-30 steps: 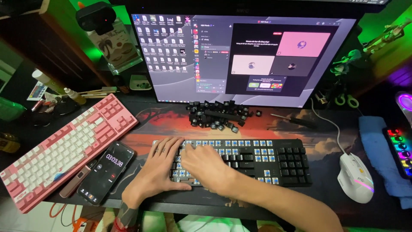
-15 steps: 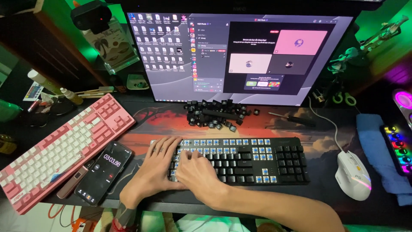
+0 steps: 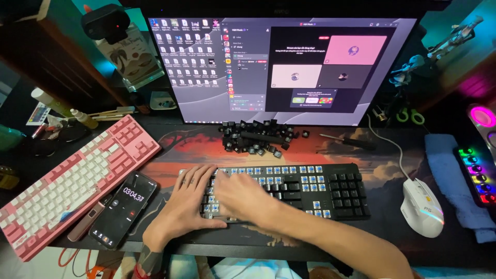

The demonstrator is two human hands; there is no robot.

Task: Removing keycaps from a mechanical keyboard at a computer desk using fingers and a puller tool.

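Both hands were on the black keyboard [image 3: 289, 192], at its left end. Left hand [image 3: 187, 206] lay flat, fingers spread, palm pressing the left edge, nothing clenched. Right hand [image 3: 243, 196] was blurred, fingers curled down on the keys; couldn't tell if it pinched a cap. Most caps were off on the left and middle, blue switches exposed; the right block was capped. The keyboard sat on the desk mat [image 3: 206, 147]; loose black keycaps [image 3: 256, 138] were piled behind it, a phone [image 3: 124, 209] and pink keyboard [image 3: 72, 181] to the left, a white mouse [image 3: 422, 207] to the right.
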